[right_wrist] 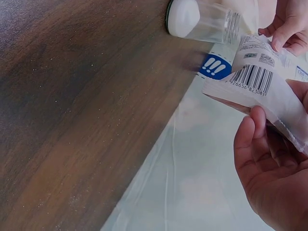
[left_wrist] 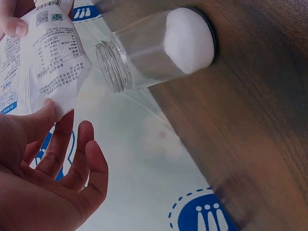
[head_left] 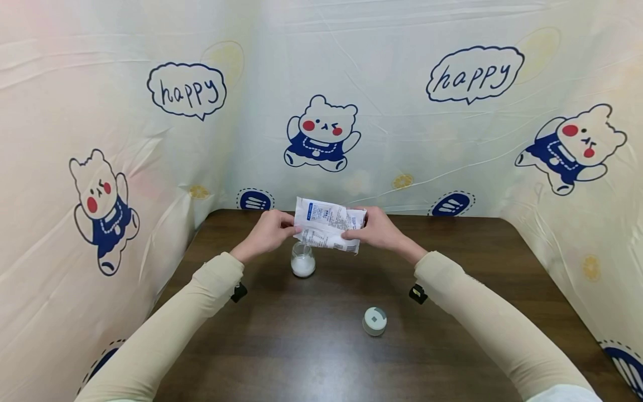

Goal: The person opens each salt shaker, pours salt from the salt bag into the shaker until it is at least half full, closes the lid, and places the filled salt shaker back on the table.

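A white printed packet (head_left: 324, 226) is held up between both hands above the far part of the table. My left hand (head_left: 271, 231) pinches its left end between thumb and fingers; in the left wrist view the other fingers curl loosely below the packet's corner (left_wrist: 62, 103). My right hand (head_left: 382, 228) grips the other end, thumb on the printed face and fingers behind, near the barcode (right_wrist: 252, 79). Just below the packet, an uncapped glass jar (head_left: 303, 261) stands upright. White powdery or granular contents (left_wrist: 190, 41) fill its lower part.
A round whitish lid (head_left: 374, 321) lies on the brown wooden table (head_left: 301, 357), nearer me and right of the jar. Tiny white grains dot the tabletop (right_wrist: 91, 96) in the right wrist view. A patterned cloth curtain (head_left: 387, 156) hangs behind the table and along both sides.
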